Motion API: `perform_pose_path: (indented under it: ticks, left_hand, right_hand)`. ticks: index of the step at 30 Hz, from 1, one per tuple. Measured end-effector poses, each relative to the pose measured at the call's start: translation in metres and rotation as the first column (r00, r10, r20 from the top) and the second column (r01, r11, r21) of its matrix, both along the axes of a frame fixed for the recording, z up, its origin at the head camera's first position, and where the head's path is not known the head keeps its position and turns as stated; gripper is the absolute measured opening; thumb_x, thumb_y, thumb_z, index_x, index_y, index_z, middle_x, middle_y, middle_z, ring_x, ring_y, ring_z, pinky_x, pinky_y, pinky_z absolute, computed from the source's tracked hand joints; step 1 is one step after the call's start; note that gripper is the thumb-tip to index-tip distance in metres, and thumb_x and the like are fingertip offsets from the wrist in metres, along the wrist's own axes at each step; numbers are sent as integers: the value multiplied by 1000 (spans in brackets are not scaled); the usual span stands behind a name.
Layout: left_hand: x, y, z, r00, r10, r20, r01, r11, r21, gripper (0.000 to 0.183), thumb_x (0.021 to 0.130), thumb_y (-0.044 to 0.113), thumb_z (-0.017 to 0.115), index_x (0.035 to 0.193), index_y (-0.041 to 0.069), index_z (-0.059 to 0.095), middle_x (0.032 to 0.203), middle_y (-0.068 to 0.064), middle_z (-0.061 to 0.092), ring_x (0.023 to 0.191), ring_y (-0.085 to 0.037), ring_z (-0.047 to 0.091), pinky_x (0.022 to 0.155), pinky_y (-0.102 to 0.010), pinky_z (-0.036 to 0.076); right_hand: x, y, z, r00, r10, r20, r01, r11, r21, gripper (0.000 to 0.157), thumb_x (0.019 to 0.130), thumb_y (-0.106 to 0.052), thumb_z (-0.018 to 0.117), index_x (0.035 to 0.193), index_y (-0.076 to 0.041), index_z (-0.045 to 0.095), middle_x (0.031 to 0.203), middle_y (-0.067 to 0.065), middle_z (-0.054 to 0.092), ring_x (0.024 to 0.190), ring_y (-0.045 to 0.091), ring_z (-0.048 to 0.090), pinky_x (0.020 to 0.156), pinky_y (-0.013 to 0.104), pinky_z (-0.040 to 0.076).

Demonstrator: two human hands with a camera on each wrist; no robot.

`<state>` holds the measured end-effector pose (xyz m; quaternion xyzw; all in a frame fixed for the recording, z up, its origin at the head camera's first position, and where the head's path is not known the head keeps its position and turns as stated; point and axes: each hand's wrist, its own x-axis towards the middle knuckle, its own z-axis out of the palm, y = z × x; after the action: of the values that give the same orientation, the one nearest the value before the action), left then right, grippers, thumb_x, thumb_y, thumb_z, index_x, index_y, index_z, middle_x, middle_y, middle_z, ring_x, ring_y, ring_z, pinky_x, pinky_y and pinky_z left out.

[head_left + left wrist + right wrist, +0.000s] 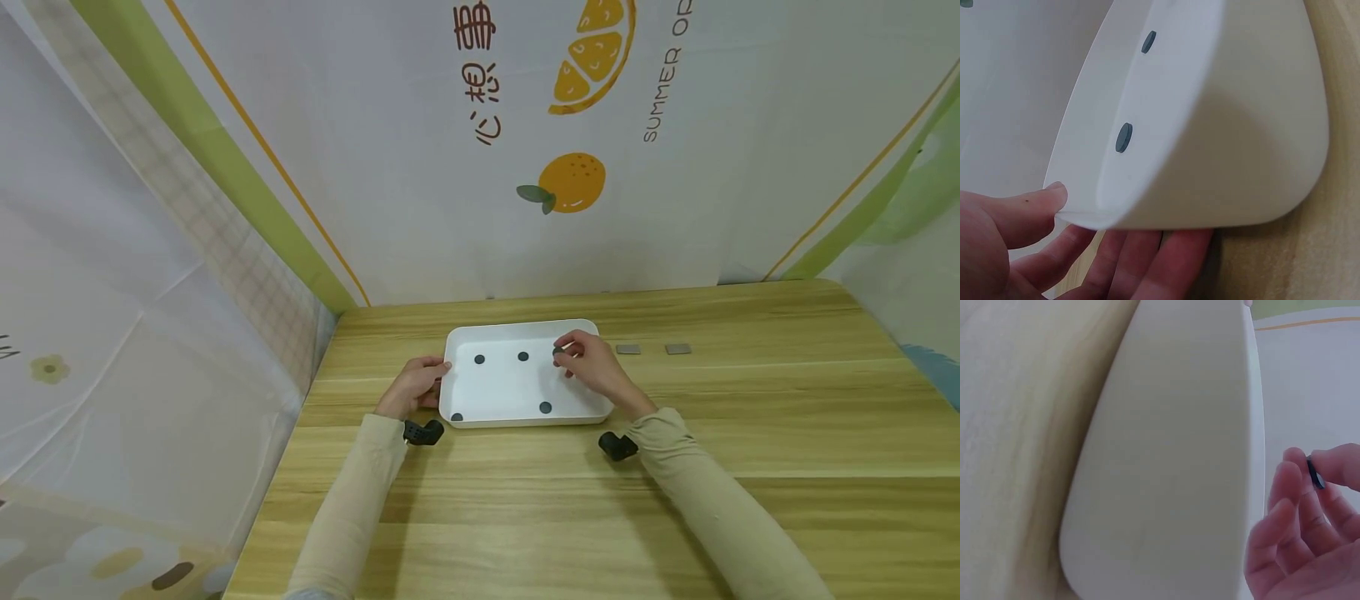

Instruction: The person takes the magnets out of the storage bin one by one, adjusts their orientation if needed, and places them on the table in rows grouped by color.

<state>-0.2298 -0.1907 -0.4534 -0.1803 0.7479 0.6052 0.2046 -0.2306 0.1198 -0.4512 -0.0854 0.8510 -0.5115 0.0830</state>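
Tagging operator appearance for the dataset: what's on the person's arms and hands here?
Both arms wear long, close-fitting beige sleeves down to the wrists. A small black wrist camera sits under the left wrist, another under the right. Left hand and right hand are bare: no gloves.

The shallow rectangular plastic tray (577, 329) is white; the small round flat discs (523, 357) are dark grey; the wooden table (750, 467) shows pale streaked grain.

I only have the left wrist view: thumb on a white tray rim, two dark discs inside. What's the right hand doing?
Observer: The right hand pinches a small dark round disc over the white rectangular plastic tray.
Operator: How many discs lie in the tray?
Observer: Four lie on its floor in the head view.
Operator: Anything outside it?
Observer: Two small grey square pieces lie on the wooden table, right of the tray.
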Motion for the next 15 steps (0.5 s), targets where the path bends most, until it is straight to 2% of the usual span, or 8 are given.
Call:
perform_pose_path:
  ticks: [5, 12, 15]
  left_hand:
    - [0, 1, 0, 1000, 0, 0, 0, 1000, 5, 42, 101, 20, 52, 139, 3, 46, 102, -10, 63, 75, -16, 64, 65, -34, 58]
    - [1, 1, 1, 1000, -6, -8, 6, 1000, 6, 42, 101, 19, 51, 139, 2, 45, 99, -9, 63, 73, -15, 63, 61, -32, 57]
    - [2, 1, 2, 1000, -6, -9, 6, 1000, 4, 42, 100, 20, 51, 139, 3, 45, 100, -10, 62, 74, -15, 63, 61, -32, 57]
  right_hand:
    - [0, 3, 2, 1000, 1, -18, -2, 999, -41, 24, 95, -13, 59, 116, -1, 59, 98, 20, 70, 77, 35, 65, 65, 32, 51]
    - [1, 9, 7, 1000, -9, -26, 7, 999, -53, 32, 97, -17, 58, 124, 0, 57, 104, 22, 69, 84, 41, 64, 67, 29, 46]
    - [2, 12, 8, 999, -12, -40, 10, 999, -51, 32, 97, -16, 57, 125, 0, 57, 105, 22, 69, 85, 40, 64, 68, 30, 48]
